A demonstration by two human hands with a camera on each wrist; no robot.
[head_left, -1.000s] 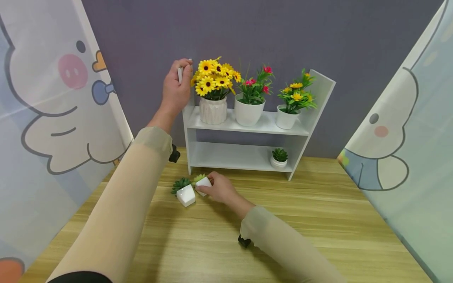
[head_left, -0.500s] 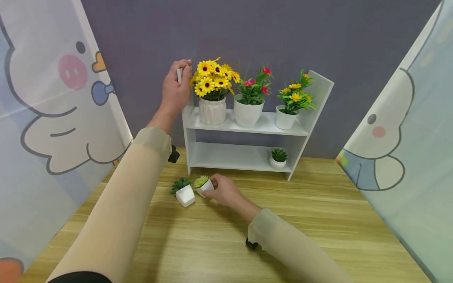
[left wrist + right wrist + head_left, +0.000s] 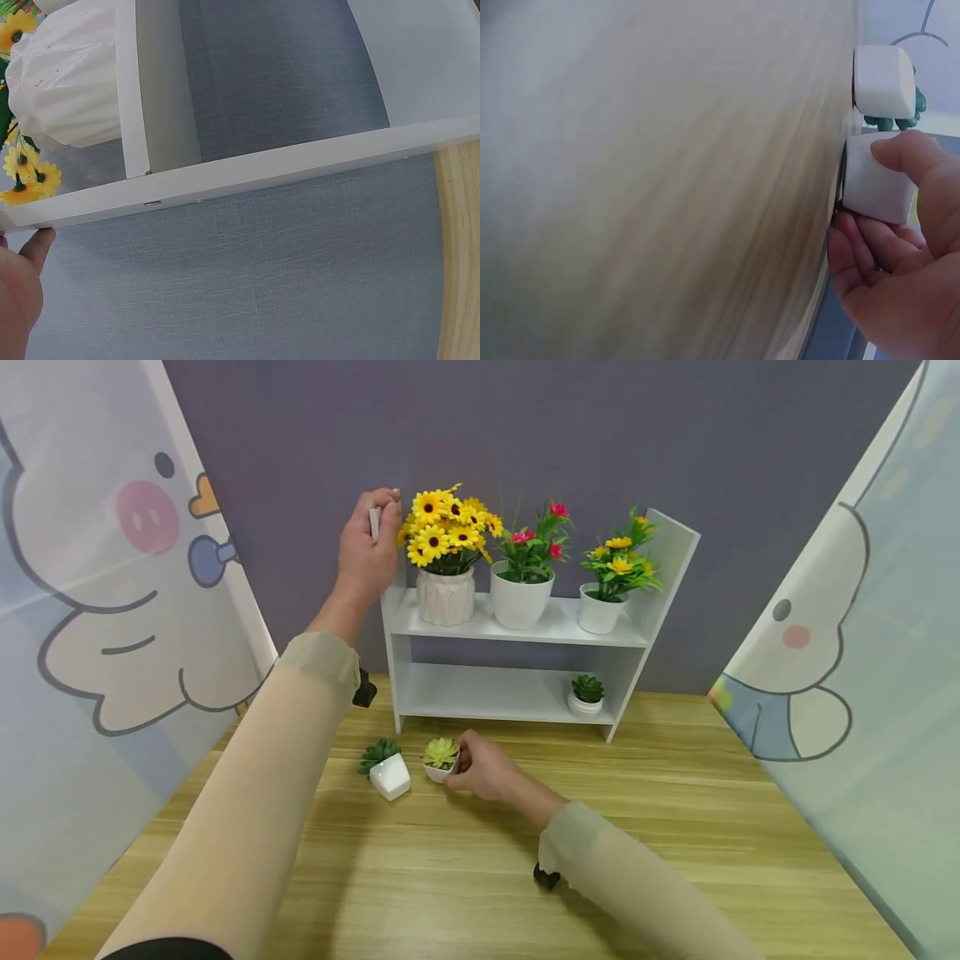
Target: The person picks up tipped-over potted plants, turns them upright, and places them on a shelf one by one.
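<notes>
My left hand point(image 3: 364, 553) grips the top of the left side panel of a white two-tier shelf point(image 3: 487, 692). In the left wrist view, its fingertips show at that panel's edge. Down on the wooden table, my right hand point(image 3: 489, 770) holds a small white pot with a light green succulent point(image 3: 440, 755) between thumb and fingers; the plant faces up. Just left of it, a dark green succulent in a white pot point(image 3: 391, 777) lies tipped on its side. The right wrist view shows my thumb over the side of the held white pot point(image 3: 877, 184).
On the upper tier stand yellow daisies in a ribbed pot point(image 3: 446, 597), a pink-flowered plant point(image 3: 522, 602) and a yellow-flowered plant point(image 3: 600, 612). A small dark succulent point(image 3: 587, 695) sits at the lower tier's right end. Cartoon-printed panels flank the wooden table point(image 3: 450, 893).
My right hand has turned the light green succulent from lying tilted to upright, shifting it slightly right, away from the tipped pot. My left hand keeps its grip on the shelf.
</notes>
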